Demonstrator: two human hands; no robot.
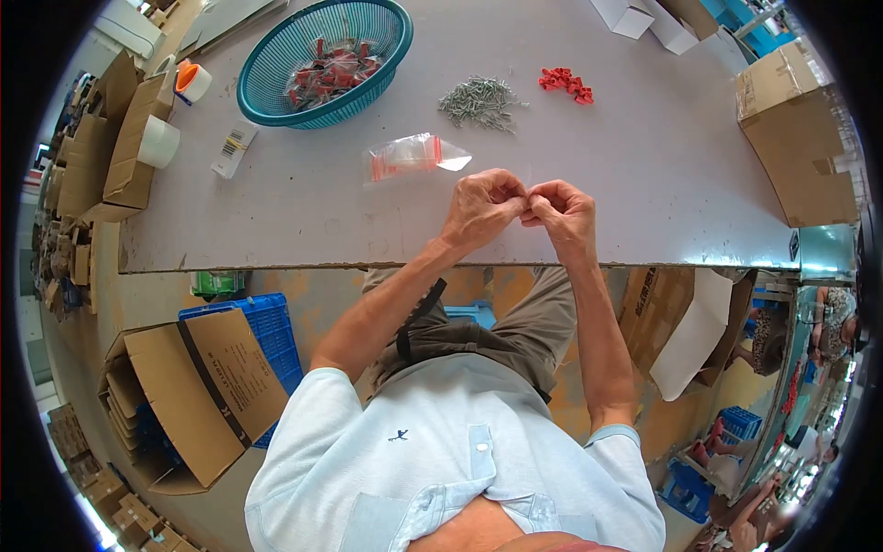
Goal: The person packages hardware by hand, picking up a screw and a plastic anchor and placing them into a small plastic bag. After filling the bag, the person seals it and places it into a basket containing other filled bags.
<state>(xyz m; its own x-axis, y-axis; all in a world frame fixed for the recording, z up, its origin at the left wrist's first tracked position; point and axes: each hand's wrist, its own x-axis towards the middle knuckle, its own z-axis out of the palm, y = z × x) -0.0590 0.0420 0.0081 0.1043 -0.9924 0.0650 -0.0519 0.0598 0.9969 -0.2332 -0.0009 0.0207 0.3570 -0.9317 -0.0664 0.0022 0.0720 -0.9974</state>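
Note:
My left hand [482, 208] and my right hand [563, 213] meet over the front part of the table, fingertips pinched together and touching. Whatever they hold is too small or too hidden to make out; a faint clear edge may show just above the fingers. Left of my hands lies a stack of clear zip bags [405, 158] with red strips. Beyond them sit a pile of grey metal screws or nails [480, 101] and a small heap of red plastic pieces [566, 85]. A teal basket [267, 112] at the back left holds several filled bags with red parts.
A barcode label stack [235, 149] and tape rolls [160, 142] lie at the table's left, beside an open carton [133, 161]. A cardboard box [793, 138] stands at the right edge. White boxes [625, 15] are at the back. Cartons and blue crates flank my legs below.

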